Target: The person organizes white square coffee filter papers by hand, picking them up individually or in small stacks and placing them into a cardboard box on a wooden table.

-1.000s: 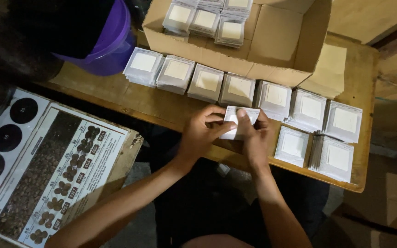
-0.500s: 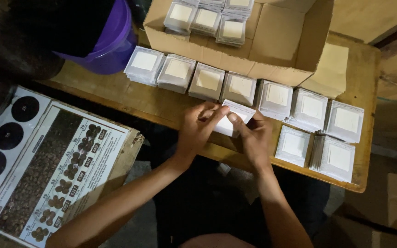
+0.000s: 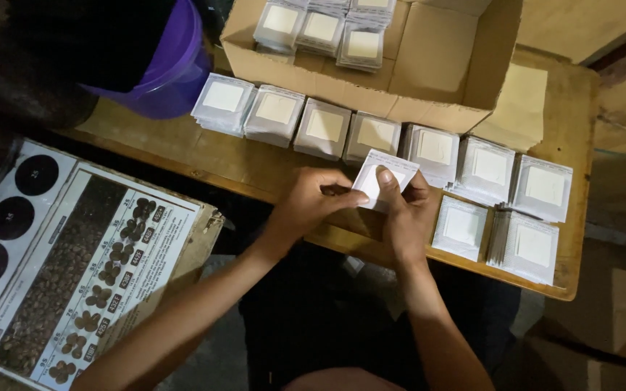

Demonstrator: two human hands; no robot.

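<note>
Both hands meet at the centre of the view, over the near edge of a wooden table (image 3: 182, 148). The left hand (image 3: 311, 205) and the right hand (image 3: 403, 213) together grasp one small white sachet (image 3: 383, 177), a flat square packet tilted so that one corner points toward 1 o'clock. The right thumb lies across the sachet's face, with the remaining right fingers behind it; the left fingertips pinch its edge at 9 o'clock. Neither hand is free.

At 12 o'clock from the sachet runs a row of sachet stacks (image 3: 324, 127), lying side by side across the table from about 10 o'clock to 3 o'clock. Each stack is white with a paler square in the middle. At 4 o'clock from the hands, two further piles (image 3: 498, 235) sit near the table's right corner, one of them stood more on edge so that the packet sides show.

Beyond the row, at 12 to 1 o'clock, an open cardboard box (image 3: 429, 69) holds more sachets (image 3: 320, 29) against its far-left wall. A cream paper sheet (image 3: 519, 105) lies just beside the box at 2 o'clock. A purple bucket (image 3: 172, 69) stands at 10 o'clock on the table's left end.

At 8 o'clock, below table level, a printed chart (image 3: 74, 268) shows dark discs and rows of brown beans. The small lettering on it is not read here.
</note>
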